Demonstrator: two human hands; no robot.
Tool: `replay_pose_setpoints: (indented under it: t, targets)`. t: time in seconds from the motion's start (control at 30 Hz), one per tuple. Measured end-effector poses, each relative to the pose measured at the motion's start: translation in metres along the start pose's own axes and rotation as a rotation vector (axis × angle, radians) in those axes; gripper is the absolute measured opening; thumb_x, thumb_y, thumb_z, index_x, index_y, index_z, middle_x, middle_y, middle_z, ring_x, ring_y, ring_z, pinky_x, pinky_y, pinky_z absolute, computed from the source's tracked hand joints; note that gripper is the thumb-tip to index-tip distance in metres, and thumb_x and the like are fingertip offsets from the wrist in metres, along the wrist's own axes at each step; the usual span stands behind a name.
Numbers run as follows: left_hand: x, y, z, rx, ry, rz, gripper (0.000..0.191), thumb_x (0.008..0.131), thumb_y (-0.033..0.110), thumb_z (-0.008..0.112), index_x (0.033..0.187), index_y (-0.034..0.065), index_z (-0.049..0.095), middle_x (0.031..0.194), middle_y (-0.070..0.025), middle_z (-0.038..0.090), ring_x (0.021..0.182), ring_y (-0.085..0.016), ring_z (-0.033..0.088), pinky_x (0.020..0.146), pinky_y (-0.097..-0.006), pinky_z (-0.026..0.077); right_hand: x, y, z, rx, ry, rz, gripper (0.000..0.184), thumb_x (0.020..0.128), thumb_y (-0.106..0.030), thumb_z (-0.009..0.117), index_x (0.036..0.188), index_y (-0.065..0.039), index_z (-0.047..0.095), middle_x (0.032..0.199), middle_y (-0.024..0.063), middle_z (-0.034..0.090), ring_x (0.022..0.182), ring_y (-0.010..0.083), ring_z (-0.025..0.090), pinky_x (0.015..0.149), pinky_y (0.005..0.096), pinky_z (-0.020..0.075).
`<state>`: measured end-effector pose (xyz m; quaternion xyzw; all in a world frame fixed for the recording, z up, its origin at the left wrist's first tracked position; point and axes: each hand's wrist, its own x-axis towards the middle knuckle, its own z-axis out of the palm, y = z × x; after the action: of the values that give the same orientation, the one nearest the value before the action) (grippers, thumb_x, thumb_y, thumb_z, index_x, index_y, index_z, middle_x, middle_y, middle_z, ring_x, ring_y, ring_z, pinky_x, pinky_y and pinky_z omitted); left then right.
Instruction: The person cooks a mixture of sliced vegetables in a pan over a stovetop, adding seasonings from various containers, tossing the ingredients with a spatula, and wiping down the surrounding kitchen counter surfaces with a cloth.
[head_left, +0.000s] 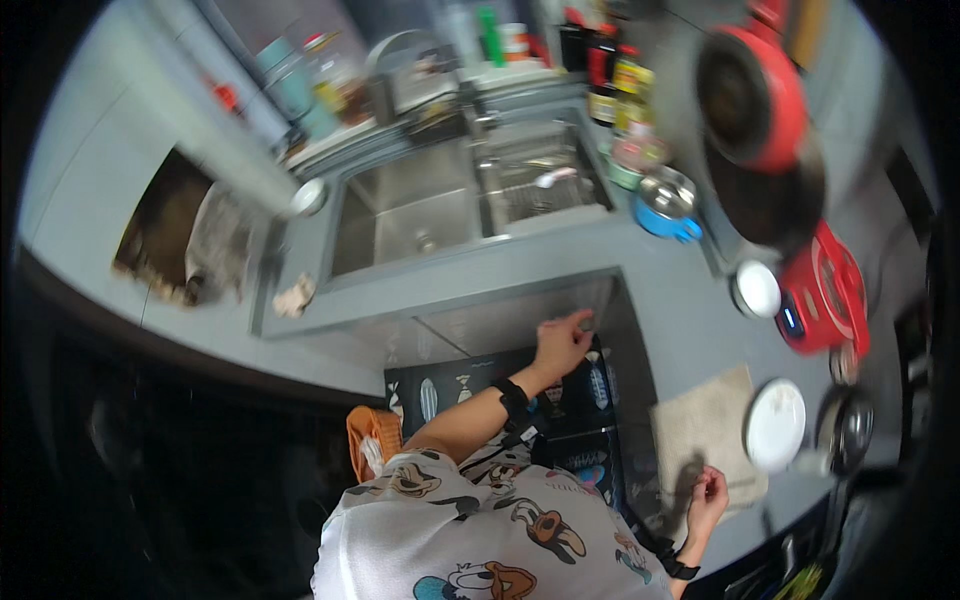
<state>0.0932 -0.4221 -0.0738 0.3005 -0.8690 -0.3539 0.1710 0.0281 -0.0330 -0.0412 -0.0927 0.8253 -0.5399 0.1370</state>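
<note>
Over the patterned floor mat, close to the cabinet front below the counter, my left hand (564, 343) has its thumb and index finger near a small round cabinet knob (586, 325); blur hides whether they grip it. At the lower right, my right hand (707, 496) hovers by the beige cloth (701, 427) on the counter, its fingers curled with nothing visible in them. A white plate (775, 425) lies at the cloth's right edge. Both wrists wear black bands.
A double steel sink (409, 202) is set in the grey counter (540, 262). To the right stand a blue pot (664, 214), a white bowl (756, 289), a red electric cooker (823, 296) and a hanging red pan (780, 105). An orange basket (375, 435) is beside my left arm.
</note>
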Motion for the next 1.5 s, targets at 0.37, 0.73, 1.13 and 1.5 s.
replay_pose_setpoints:
  t: [0.37,0.73,1.13,1.5]
  targets:
    - [-0.094,-0.369,-0.366,0.881,0.659,-0.823,0.071,0.066,0.045,0.062,0.125,0.0085,0.046,0.128,-0.0229,0.042,0.12,-0.036,0.034,0.103,-0.0503,0.017,0.041,-0.141,0.229,-0.188,-0.319,-0.306,0.019,0.079,0.005,0.049,0.095,0.001,0.058,0.071,0.0035,0.054,0.065,0.0098,0.051,0.059,0.0228,0.043]
    - [-0.097,-0.362,-0.292,0.638,0.246,-0.276,0.058,0.081,0.019,0.053,0.133,0.0023,0.033,0.135,-0.0227,0.033,0.125,-0.041,0.028,0.103,-0.0469,0.02,-0.002,-0.193,0.347,-0.301,-0.501,-0.42,0.025,0.073,-0.006,0.054,0.098,-0.002,0.058,0.079,0.013,0.061,0.071,0.0279,0.06,0.066,0.0354,0.048]
    - [-0.04,0.02,-0.077,-0.442,-0.968,0.91,0.073,0.076,0.026,0.064,0.133,-0.002,0.027,0.133,-0.0241,0.033,0.126,-0.036,0.03,0.101,-0.0407,0.028,-0.045,-0.123,0.242,1.207,-0.049,0.127,0.052,0.084,-0.014,0.059,0.13,-0.013,0.035,0.121,0.0053,0.046,0.099,0.0146,0.051,0.083,0.0298,0.0462]
    - [-0.106,0.121,0.075,-0.465,-1.059,0.528,0.072,0.074,0.019,0.069,0.132,0.0018,0.029,0.127,-0.0198,0.041,0.118,-0.031,0.04,0.095,-0.0418,0.034,-0.067,0.024,-0.11,-0.146,0.985,0.126,0.064,0.07,-0.023,0.067,0.123,-0.003,0.037,0.112,0.0223,0.051,0.103,0.0347,0.051,0.089,0.0369,0.0412]
